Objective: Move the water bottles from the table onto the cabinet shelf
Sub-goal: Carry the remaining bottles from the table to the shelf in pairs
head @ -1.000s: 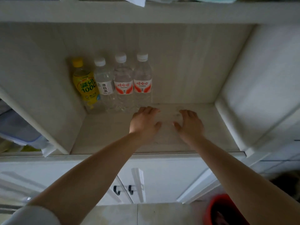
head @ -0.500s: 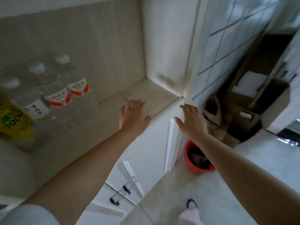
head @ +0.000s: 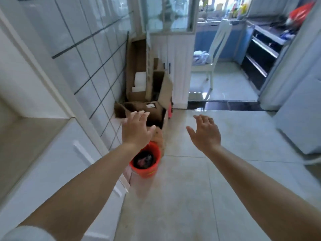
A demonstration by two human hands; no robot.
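Left hand [head: 137, 131] and right hand [head: 205, 132] both extended forward, palms down, fingers spread, holding nothing. Cabinet shelf [head: 29, 136] at the left edge; only a bare corner shows. Water bottles out of frame; position and long axis cannot be determined. Red bucket [head: 147, 165] below the left hand.

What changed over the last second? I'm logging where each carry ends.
The view swung right, away from the shelf; the bottles there have left the picture. Both hands came off the shelf and now hang over the floor, left hand above the red bucket, right hand beside it. Both stayed open and empty.
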